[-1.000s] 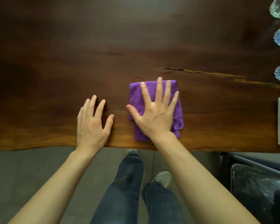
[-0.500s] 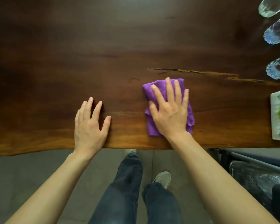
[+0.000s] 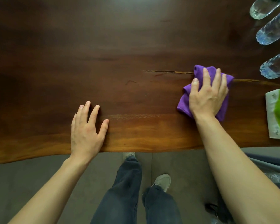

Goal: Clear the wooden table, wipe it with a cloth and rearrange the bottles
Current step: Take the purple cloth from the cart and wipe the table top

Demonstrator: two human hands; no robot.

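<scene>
Since the earlier frame, your right hand (image 3: 207,96) had carried the purple cloth (image 3: 185,101) rightward along the counter (image 3: 120,46), from near the middle to close beside the green-and-white packet (image 3: 278,113). Cloth now bunched rather than flat, lying over the pale crack (image 3: 166,71) in the wood. Your right hand pressed down on it, fingers spread and curled slightly over the folds, palm on top; clamped on the cloth against the surface.

Left hand (image 3: 86,131) had stayed where it was: flat on the counter near the front edge, fingers apart, holding nothing, well apart from the cloth.

Three clear plastic bottles (image 3: 273,29) stood at the far right, beyond the cloth, cut off by the frame edge. Packet lay at the right edge, near the counter's front, just beside the cloth but not touching.

Below the counter: grey floor (image 3: 23,183), your dark trousers (image 3: 124,191) and one light shoe (image 3: 162,181).
</scene>
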